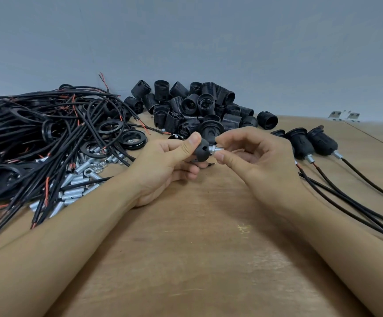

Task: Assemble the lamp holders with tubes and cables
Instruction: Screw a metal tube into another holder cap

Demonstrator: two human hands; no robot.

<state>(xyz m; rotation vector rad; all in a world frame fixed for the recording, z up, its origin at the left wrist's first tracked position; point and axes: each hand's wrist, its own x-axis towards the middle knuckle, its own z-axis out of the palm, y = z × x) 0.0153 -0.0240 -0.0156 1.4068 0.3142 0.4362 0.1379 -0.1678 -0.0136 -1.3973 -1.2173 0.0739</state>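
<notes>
My left hand grips a black lamp holder cap above the middle of the wooden table. A short silver metal tube sticks out of the cap's right side. My right hand pinches that tube between thumb and forefinger. A thin wire end shows just below the cap.
A tangle of black and red cables with black rings lies at the left. Loose silver tubes and nuts lie beside it. A pile of black lamp holders sits at the back. Assembled holders with cables lie at the right.
</notes>
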